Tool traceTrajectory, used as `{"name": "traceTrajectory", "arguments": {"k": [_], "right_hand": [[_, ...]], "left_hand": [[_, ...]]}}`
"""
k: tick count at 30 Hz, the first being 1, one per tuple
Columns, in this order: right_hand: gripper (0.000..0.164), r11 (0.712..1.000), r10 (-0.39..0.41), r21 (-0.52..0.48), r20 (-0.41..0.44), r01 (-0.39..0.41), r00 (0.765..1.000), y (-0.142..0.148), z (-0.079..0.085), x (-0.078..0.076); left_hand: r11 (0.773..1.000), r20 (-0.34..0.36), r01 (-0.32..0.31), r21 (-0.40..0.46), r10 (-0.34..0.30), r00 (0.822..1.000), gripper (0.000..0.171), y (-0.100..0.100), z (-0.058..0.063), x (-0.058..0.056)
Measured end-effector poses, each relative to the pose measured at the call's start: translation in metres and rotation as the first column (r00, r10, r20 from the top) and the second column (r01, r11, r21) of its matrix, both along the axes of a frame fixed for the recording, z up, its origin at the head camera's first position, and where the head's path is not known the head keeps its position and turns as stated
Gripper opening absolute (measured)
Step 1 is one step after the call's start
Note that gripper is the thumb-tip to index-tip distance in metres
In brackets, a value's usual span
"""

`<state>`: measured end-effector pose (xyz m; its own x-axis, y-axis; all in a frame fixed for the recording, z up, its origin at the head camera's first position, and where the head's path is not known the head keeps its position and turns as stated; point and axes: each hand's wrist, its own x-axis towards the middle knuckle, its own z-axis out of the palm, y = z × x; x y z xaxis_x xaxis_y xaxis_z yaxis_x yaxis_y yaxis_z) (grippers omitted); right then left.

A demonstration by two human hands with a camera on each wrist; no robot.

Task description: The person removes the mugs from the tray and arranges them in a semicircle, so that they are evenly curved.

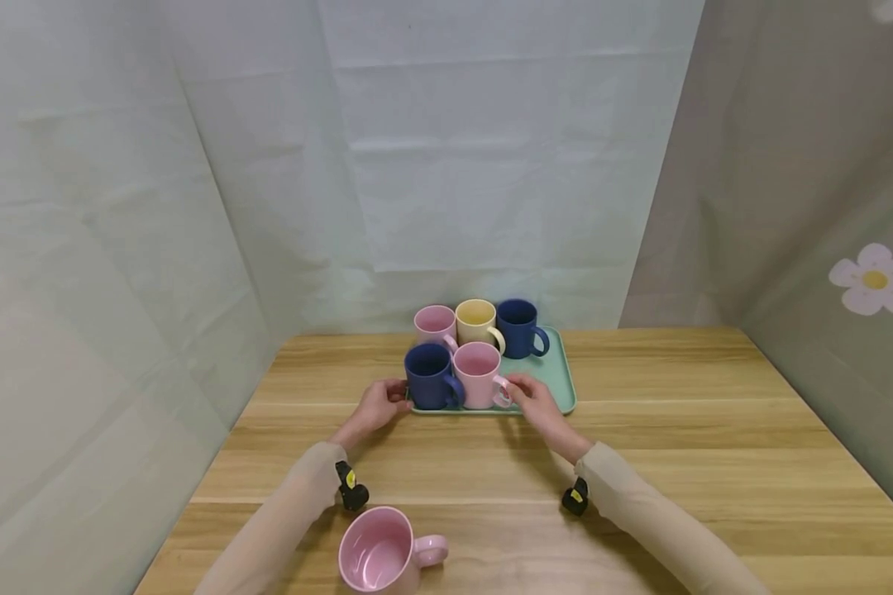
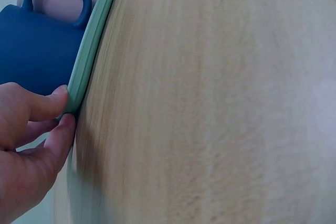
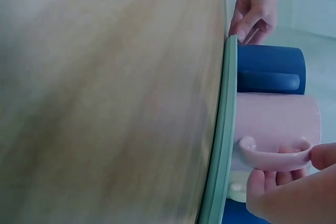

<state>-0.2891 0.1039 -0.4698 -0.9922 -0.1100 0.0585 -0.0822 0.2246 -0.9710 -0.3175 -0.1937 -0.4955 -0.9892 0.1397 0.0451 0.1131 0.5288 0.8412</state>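
My left hand (image 1: 378, 405) pinches the near left corner of a green tray (image 1: 558, 376), thumb and finger at its rim (image 2: 97, 40). Just inside that corner stands a dark blue mug (image 1: 427, 380), its handle turned right. Beside it on the tray is a pink mug (image 1: 479, 378), upright. My right hand (image 1: 539, 405) holds this pink mug by its handle (image 3: 278, 160), fingers curled behind it. Along the tray's back row stand another pink mug (image 1: 435, 321), a cream-yellow mug (image 1: 474, 318) and a second dark blue mug (image 1: 516, 329).
A separate pink mug (image 1: 378, 552) sits on the wooden table (image 1: 699, 446) close to me, between my forearms, its handle pointing right. Hanging cloth (image 1: 491, 165) closes off the back and both sides of the table.
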Motion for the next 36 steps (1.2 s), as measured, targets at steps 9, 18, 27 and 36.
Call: {"name": "traceTrajectory", "arguments": {"k": [9, 18, 27, 36], "right_hand": [[0.025, 0.996, 0.079, -0.050, 0.042, -0.076, 0.996, -0.001, 0.006, -0.003], [0.020, 0.984, 0.033, -0.179, 0.175, -0.002, 0.984, -0.004, 0.003, -0.003], [0.018, 0.967, 0.033, -0.254, 0.216, 0.024, 0.976, -0.004, 0.011, -0.001], [0.019, 0.971, 0.034, -0.238, 0.206, 0.017, 0.978, 0.000, 0.020, 0.006]], "left_hand": [[1.000, -0.005, 0.010, 0.022, -0.010, 1.000, 0.040, 0.000, -0.001, -0.003], [1.000, 0.003, -0.001, 0.023, 0.001, 1.000, 0.040, 0.003, 0.001, 0.002], [1.000, 0.006, 0.003, 0.021, -0.003, 1.000, 0.039, 0.003, 0.002, 0.003], [1.000, 0.015, 0.000, 0.022, 0.000, 1.000, 0.040, 0.000, 0.000, 0.003]]}}
